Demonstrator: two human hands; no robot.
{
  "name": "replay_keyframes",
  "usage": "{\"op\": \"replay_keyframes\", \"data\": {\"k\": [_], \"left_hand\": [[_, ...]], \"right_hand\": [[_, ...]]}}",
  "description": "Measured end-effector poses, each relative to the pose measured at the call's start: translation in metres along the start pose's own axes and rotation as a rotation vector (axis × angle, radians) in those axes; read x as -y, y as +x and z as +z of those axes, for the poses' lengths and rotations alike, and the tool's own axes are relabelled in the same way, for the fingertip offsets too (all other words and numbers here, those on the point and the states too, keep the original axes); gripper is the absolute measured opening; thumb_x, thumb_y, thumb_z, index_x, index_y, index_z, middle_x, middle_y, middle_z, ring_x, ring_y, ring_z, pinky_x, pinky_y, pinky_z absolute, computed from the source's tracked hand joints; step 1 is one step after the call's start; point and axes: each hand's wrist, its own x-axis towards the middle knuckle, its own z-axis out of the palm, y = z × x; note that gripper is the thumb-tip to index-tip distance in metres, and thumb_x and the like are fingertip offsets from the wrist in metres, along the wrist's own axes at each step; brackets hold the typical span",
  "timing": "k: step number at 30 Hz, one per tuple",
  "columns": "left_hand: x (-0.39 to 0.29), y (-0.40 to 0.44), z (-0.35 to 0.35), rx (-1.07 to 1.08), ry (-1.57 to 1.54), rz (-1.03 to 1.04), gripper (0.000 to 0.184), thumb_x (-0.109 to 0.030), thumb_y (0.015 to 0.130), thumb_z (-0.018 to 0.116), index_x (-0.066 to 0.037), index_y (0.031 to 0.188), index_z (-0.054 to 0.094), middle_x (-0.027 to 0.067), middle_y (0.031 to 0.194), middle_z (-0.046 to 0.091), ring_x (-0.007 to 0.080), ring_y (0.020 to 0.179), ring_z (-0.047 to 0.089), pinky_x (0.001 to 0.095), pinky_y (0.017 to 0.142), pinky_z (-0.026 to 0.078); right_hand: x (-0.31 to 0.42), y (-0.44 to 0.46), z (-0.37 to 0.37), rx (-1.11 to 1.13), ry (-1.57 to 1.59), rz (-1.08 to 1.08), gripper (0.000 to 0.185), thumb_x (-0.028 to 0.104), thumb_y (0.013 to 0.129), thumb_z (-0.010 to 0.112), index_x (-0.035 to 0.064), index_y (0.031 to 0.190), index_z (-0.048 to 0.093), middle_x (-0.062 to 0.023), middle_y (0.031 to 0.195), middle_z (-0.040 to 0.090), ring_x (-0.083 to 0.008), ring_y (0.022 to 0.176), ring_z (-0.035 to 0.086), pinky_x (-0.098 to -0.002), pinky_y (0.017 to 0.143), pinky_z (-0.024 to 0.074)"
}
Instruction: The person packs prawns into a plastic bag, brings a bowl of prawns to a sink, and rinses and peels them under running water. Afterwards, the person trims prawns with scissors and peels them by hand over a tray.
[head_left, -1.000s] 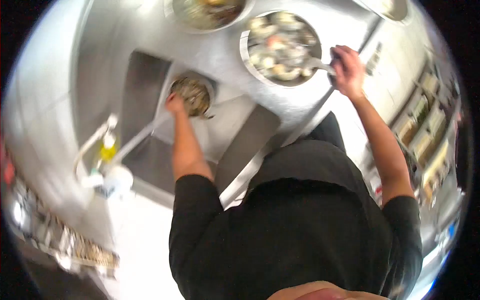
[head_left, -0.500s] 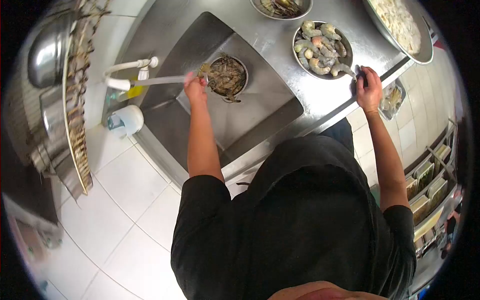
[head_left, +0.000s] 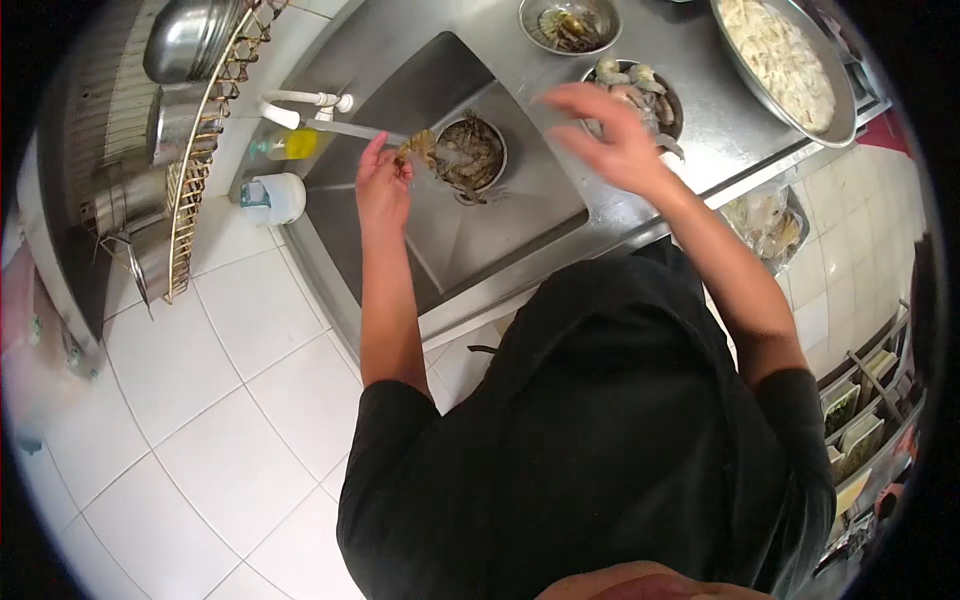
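Observation:
My left hand (head_left: 385,190) is over the sink (head_left: 420,85), its fingertips closed on a brownish-yellow shrimp (head_left: 418,148). Just past it, a round bowl of unpeeled shrimp (head_left: 470,155) sits in the basin. A translucent stream (head_left: 360,131) runs from the white faucet (head_left: 300,100) towards this bowl, passing behind my left fingers. My right hand (head_left: 615,140), slightly blurred, is raised with fingers spread and nothing in them. It partly covers the metal bowl of peeled grey shrimp (head_left: 655,85) on the steel counter.
A smaller bowl with shrimp pieces (head_left: 570,28) stands at the counter's back. To the right is a large basin of pale shrimp (head_left: 780,65). A bagged tray (head_left: 770,225) lies below the counter edge. A wire rack (head_left: 190,190) and white tub (head_left: 275,200) are left.
My right hand has lifted from the counter edge and swung left over the peeled shrimp bowl, its fingers opening. The camera view has shifted. My left hand stays near the bowl in the sink.

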Motion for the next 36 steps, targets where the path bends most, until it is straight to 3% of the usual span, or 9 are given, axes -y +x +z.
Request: {"op": "replay_keyframes", "data": {"k": [3, 6, 9, 13, 21, 28, 32, 33, 36], "left_hand": [[-0.022, -0.035, 0.033, 0.087, -0.108, 0.015, 0.048, 0.01, 0.085, 0.046, -0.005, 0.13, 0.046, 0.0063, 0.091, 0.055, 0.017, 0.076, 0.053, 0.0272, 0.067, 0.046], [-0.021, -0.052, 0.044, 0.178, -0.279, 0.02, 0.048, 0.008, 0.085, 0.049, -0.005, 0.131, 0.046, 0.0062, 0.092, 0.055, 0.0177, 0.079, 0.053, 0.0278, 0.07, 0.046], [-0.001, -0.06, 0.03, 0.16, -0.354, 0.009, 0.052, 0.01, 0.08, 0.046, -0.005, 0.13, 0.047, 0.0048, 0.09, 0.055, 0.0172, 0.078, 0.054, 0.0294, 0.069, 0.046], [0.034, -0.075, 0.012, 0.055, -0.196, -0.017, 0.044, 0.001, 0.087, 0.052, -0.005, 0.13, 0.048, 0.0052, 0.095, 0.059, 0.0193, 0.091, 0.057, 0.0312, 0.076, 0.048], [0.099, -0.076, 0.063, 0.009, 0.088, -0.036, 0.039, -0.01, 0.094, 0.054, -0.004, 0.132, 0.047, 0.0079, 0.124, 0.054, 0.0178, 0.103, 0.056, 0.0342, 0.086, 0.048], [0.104, -0.071, 0.107, 0.235, 0.229, 0.045, 0.035, -0.006, 0.093, 0.056, 0.0, 0.127, 0.053, 0.0063, 0.113, 0.061, 0.0131, 0.1, 0.057, 0.0282, 0.086, 0.046], [0.116, -0.076, 0.117, 0.267, 0.262, 0.023, 0.027, -0.006, 0.094, 0.053, 0.001, 0.12, 0.056, 0.0051, 0.107, 0.063, 0.0118, 0.092, 0.059, 0.0265, 0.082, 0.047], [0.116, -0.078, 0.122, 0.258, 0.276, 0.034, 0.026, -0.006, 0.094, 0.052, 0.002, 0.119, 0.057, 0.0049, 0.105, 0.064, 0.0115, 0.09, 0.059, 0.0261, 0.081, 0.047], [0.119, -0.081, 0.128, 0.317, 0.242, -0.038, 0.024, -0.006, 0.094, 0.052, 0.002, 0.117, 0.057, 0.0053, 0.104, 0.064, 0.0112, 0.088, 0.059, 0.0263, 0.077, 0.047]], "right_hand": [[-0.01, 0.037, 0.062, 0.071, 0.074, -0.012, 0.044, 0.022, 0.083, 0.07, 0.0066, 0.123, 0.059, -0.0165, 0.117, 0.061, -0.0291, 0.116, 0.055, -0.0368, 0.1, 0.042], [-0.041, 0.047, 0.099, 0.234, 0.29, 0.071, 0.04, 0.017, 0.084, 0.069, 0.0036, 0.12, 0.059, -0.0147, 0.109, 0.065, -0.0235, 0.104, 0.061, -0.0338, 0.09, 0.0471], [-0.071, 0.039, 0.112, 0.445, 0.591, 0.327, 0.033, 0.011, 0.085, 0.067, 0.0012, 0.116, 0.06, -0.0081, 0.093, 0.067, -0.0154, 0.084, 0.062, -0.029, 0.072, 0.0487], [-0.059, 0.023, 0.086, 0.349, 0.565, 0.327, 0.023, 0.006, 0.087, 0.064, 0.0012, 0.109, 0.061, -0.002, 0.077, 0.063, -0.0089, 0.067, 0.055, -0.0245, 0.06, 0.044], [-0.069, -0.001, 0.056, 0.397, 0.743, 0.56, 0.019, 0.002, 0.089, 0.06, 0.0007, 0.108, 0.059, -0.0042, 0.084, 0.065, -0.0114, 0.074, 0.062, -0.0254, 0.066, 0.0492], [-0.065, -0.026, 0.035, 0.335, 0.804, 0.637, 0.02, 0.001, 0.089, 0.058, 0.0011, 0.109, 0.058, -0.0044, 0.087, 0.065, -0.0113, 0.073, 0.062, -0.0245, 0.064, 0.0485], [-0.04, -0.036, 0.013, 0.366, 0.55, 0.727, 0.017, 0.01, 0.085, 0.067, 0.0018, 0.099, 0.063, -0.0027, 0.077, 0.064, -0.0092, 0.068, 0.059, -0.0235, 0.059, 0.0452], [-0.046, -0.042, 0.014, 0.375, 0.38, 0.708, 0.015, 0.015, 0.082, 0.07, 0.0027, 0.089, 0.067, -0.0042, 0.07, 0.064, -0.0117, 0.065, 0.058, -0.0277, 0.059, 0.0452], [-0.05, -0.055, 0.012, 0.325, 0.181, 0.549, 0.017, 0.019, 0.082, 0.07, 0.0025, 0.085, 0.067, -0.0096, 0.069, 0.064, -0.0175, 0.064, 0.059, -0.0336, 0.061, 0.0458]]}}
